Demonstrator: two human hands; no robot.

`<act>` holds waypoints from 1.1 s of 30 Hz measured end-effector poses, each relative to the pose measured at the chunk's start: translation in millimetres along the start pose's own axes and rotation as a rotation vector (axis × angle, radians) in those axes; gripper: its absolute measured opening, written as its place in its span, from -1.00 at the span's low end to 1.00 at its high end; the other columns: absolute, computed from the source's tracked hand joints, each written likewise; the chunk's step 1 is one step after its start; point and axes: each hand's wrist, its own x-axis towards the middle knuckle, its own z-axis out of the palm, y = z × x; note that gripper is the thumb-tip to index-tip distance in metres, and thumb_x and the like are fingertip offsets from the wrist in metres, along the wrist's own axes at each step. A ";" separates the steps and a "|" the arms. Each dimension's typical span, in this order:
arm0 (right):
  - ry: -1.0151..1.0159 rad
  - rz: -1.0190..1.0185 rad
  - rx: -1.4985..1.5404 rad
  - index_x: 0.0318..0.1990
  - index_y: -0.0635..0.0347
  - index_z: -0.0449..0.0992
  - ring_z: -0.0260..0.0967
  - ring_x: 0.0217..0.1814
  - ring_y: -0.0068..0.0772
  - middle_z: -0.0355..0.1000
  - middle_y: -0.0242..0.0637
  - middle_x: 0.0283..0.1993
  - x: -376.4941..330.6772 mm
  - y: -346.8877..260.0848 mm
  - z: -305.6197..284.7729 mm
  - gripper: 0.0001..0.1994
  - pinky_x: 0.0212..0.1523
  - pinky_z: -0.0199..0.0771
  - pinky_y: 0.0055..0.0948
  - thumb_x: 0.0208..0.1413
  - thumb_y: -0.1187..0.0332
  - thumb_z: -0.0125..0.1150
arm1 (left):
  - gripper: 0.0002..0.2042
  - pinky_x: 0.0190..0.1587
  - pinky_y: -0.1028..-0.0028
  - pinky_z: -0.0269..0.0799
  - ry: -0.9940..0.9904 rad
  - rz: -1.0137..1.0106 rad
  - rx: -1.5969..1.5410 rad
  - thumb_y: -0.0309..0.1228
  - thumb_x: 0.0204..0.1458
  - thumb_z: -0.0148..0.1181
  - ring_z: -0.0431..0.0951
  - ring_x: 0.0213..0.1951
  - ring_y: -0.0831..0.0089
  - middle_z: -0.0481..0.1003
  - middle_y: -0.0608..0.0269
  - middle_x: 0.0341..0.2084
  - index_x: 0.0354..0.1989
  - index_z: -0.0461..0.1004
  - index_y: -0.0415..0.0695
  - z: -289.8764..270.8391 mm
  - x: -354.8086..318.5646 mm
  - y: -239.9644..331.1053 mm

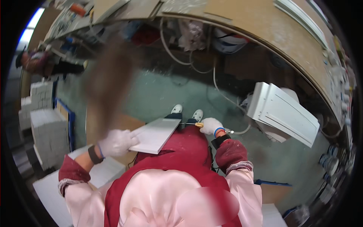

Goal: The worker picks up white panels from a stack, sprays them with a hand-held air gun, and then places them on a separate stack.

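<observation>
My left hand [119,143], in a white glove, grips the left edge of a flat white panel [157,135]. The panel lies tilted in front of my red apron. My gloved right hand [211,126] is closed around a tool with a tan end [199,125] and a thin metal shaft. The shaft points left and reaches the panel's right edge; whether it touches is too fine to tell. A pale hose [242,132] with a metal fitting comes up to my right wrist. Whether it joins the tool is hidden by my hand.
White panels [280,113] are stacked on a stand at right. A long workbench [261,26] curves across the far side, with hoses hanging below. White stacks [49,128] stand at left, beside a cardboard sheet. Another person [49,64] is at far left. A brown blur crosses the upper left.
</observation>
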 end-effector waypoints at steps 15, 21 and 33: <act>0.130 -0.083 0.291 -0.25 0.12 0.56 0.45 -0.16 -0.01 0.49 -0.03 -0.26 -22.3 -19.5 -49.3 -0.69 -0.13 0.43 -0.18 -0.15 0.21 0.10 | -0.81 -0.44 0.35 0.45 -0.018 0.333 0.248 -0.39 -0.16 0.09 0.48 -0.35 0.32 0.42 0.31 -0.43 -0.31 0.41 -0.01 -89.5 40.9 18.8; 0.257 -0.135 0.328 -0.26 0.16 0.54 0.45 -0.24 -0.01 0.50 -0.06 -0.34 15.6 -27.6 -43.8 -0.66 -0.22 0.43 -0.13 -0.17 0.16 0.10 | -0.87 -0.45 0.43 0.42 -0.115 0.415 0.439 -0.38 -0.19 0.09 0.47 -0.36 0.43 0.41 0.41 -0.50 -0.40 0.43 0.03 -89.2 46.5 24.8; 0.246 -0.004 0.336 -0.30 0.09 0.54 0.45 -0.26 -0.02 0.51 -0.13 -0.35 5.8 -12.5 -38.3 -0.69 -0.20 0.41 -0.19 -0.21 0.15 0.14 | -0.85 -0.49 0.46 0.36 0.068 0.441 0.413 -0.39 -0.25 0.11 0.42 -0.45 0.46 0.37 0.43 -0.56 -0.42 0.42 0.02 -89.7 45.4 22.4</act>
